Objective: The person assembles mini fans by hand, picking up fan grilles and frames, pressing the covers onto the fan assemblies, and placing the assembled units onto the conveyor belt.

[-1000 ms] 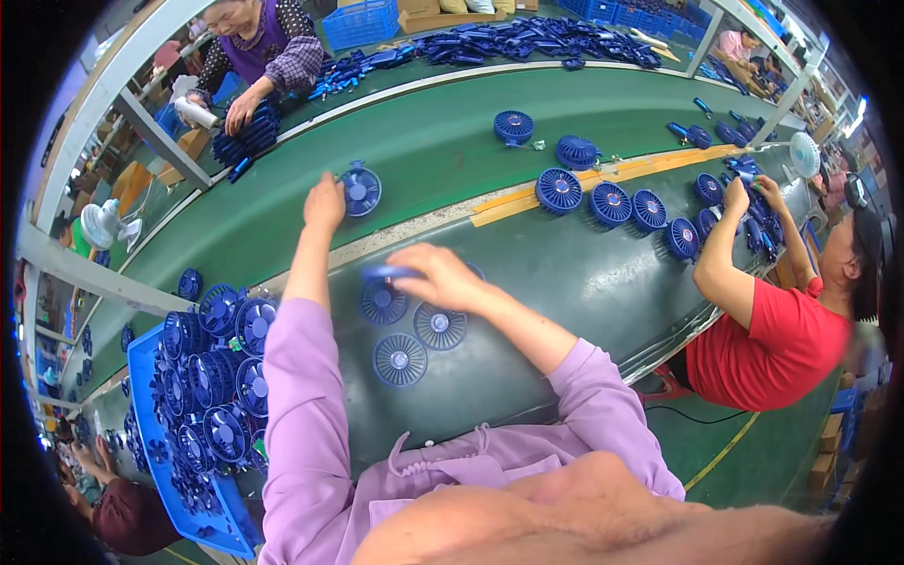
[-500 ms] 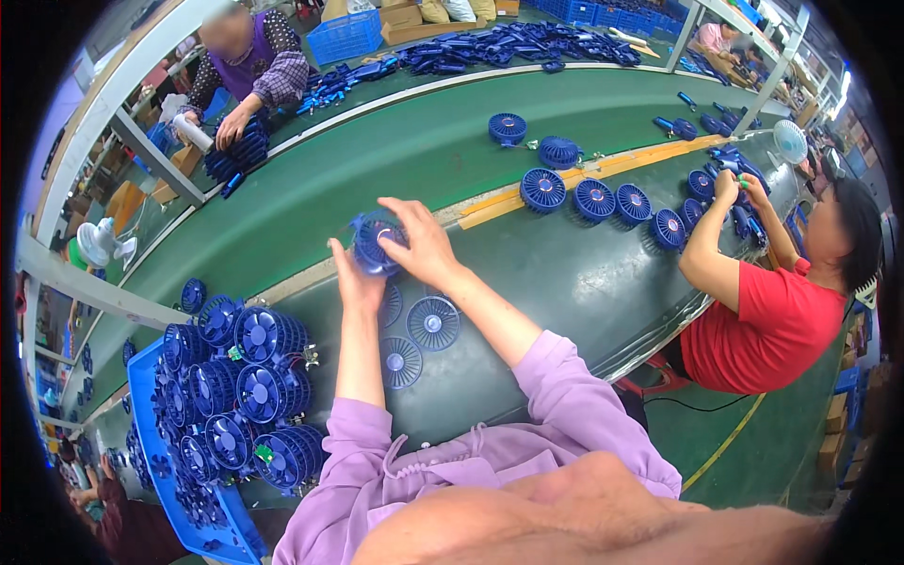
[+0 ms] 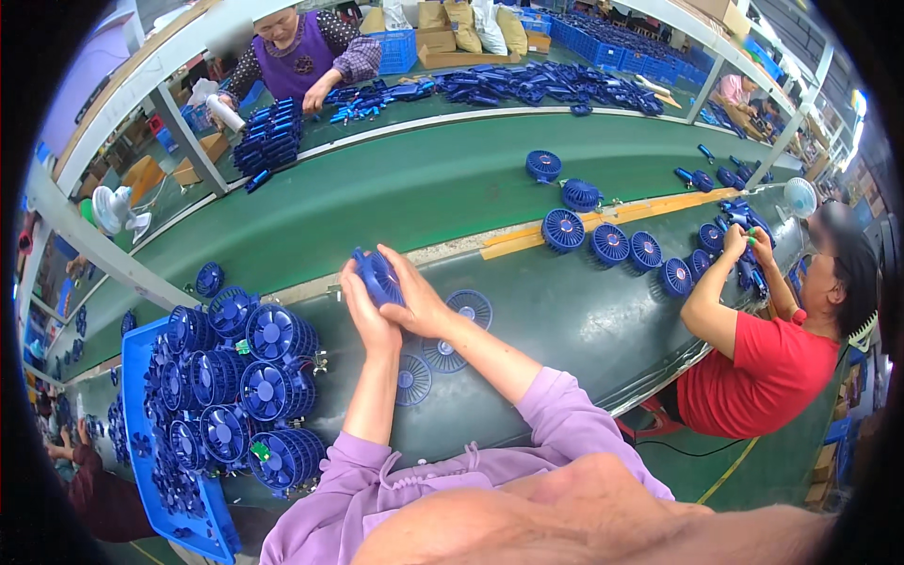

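- Blue fan head, left of the frame's centre, is held between the left hand and the right hand.
- Round grilles lie on the counter (one partly hidden by right forearm).

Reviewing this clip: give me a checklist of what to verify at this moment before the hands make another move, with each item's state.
1. Blue fan head supported from both sides: ok, held between left hand and right hand.
2. Grille seated on that fan head: cannot tell, the hands and angle hide it.
3. Loose grilles lying on the worktop: ok, three show.
4. Those grilles fully in view: not ok, the right forearm hides part of one.
5. Left sleeve free of the stacked fan heads: cannot tell, they meet in this view.
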`<state>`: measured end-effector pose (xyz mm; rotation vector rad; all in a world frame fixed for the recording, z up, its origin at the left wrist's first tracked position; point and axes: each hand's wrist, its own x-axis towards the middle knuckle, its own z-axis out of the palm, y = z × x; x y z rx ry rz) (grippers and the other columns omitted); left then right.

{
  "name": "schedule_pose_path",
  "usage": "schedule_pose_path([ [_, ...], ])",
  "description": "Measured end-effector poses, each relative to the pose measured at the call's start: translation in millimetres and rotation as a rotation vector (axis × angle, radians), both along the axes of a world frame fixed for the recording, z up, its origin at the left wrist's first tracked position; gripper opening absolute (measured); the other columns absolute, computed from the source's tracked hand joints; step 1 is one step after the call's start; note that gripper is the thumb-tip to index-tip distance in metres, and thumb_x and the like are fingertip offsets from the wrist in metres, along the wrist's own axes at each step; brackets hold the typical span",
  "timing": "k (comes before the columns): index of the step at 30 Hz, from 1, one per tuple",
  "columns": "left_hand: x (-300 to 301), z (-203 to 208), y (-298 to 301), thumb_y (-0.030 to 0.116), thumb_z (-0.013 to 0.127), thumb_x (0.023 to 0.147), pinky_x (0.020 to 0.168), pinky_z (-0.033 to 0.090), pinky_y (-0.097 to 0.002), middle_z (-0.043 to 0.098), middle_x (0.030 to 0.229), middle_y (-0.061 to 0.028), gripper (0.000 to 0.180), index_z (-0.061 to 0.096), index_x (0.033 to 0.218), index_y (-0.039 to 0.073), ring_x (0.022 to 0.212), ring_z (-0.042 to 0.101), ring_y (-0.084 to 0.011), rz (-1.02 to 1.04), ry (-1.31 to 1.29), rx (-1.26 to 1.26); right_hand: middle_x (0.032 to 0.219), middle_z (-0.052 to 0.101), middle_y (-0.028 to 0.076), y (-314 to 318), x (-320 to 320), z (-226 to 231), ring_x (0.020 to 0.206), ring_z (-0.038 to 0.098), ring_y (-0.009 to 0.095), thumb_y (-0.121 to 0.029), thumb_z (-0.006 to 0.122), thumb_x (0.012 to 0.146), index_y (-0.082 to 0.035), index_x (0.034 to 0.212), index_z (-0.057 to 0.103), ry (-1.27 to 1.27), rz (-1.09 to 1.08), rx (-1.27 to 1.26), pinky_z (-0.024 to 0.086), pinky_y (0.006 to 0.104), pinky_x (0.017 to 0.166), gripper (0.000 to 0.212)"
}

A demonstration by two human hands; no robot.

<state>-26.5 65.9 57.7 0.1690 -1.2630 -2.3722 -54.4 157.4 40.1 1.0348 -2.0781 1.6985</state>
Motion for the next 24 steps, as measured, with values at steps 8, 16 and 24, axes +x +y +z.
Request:
schedule_pose_path([
  [8, -2.1, -6.4, 2.2, 0.023, 0.054, 0.087, 0.102, 0.032, -0.0433, 0.046, 0.125, -0.02, 0.043, 0.046, 0.122, -0.001, 0.118, 0.044, -0.0333, 0.444, 0.293, -0.825, 0.12, 0.051, 0.007, -14.4, 6.6, 4.9, 0.112, 0.047, 0.017, -0.045, 0.029, 0.101, -0.005, 0.13, 0.043, -0.704, 0.394, -0.453, 0.037, 0.0312, 0.099, 0.051],
  [16, -13.8, -5.7, 9.3, 0.025, 0.056, 0.083, 0.097, 0.037, -0.0443, 0.055, 0.116, -0.0174, 0.04, 0.052, 0.115, 0.002, 0.11, 0.051, -0.0348, 0.492, 0.338, -0.995, 0.116, 0.051, 0.004, -4.9, 1.2, -19.2, 0.108, 0.052, 0.018, -0.041, 0.039, 0.1, -0.011, 0.129, 0.041, -0.949, 0.341, -0.756, 0.046, 0.0331, 0.091, 0.041],
  [24, -3.8, -15.4, -3.7, 0.025, 0.057, 0.086, 0.102, 0.034, -0.0431, 0.05, 0.126, -0.0191, 0.045, 0.046, 0.122, 0.001, 0.118, 0.046, -0.0359, 0.408, 0.27, -0.888, 0.121, 0.053, 0.01, -11.8, 0.5, 4.1, 0.11, 0.055, 0.024, -0.049, 0.033, 0.099, -0.007, 0.13, 0.043, -1.02, 0.31, -0.589, 0.046, 0.0377, 0.095, 0.053],
])
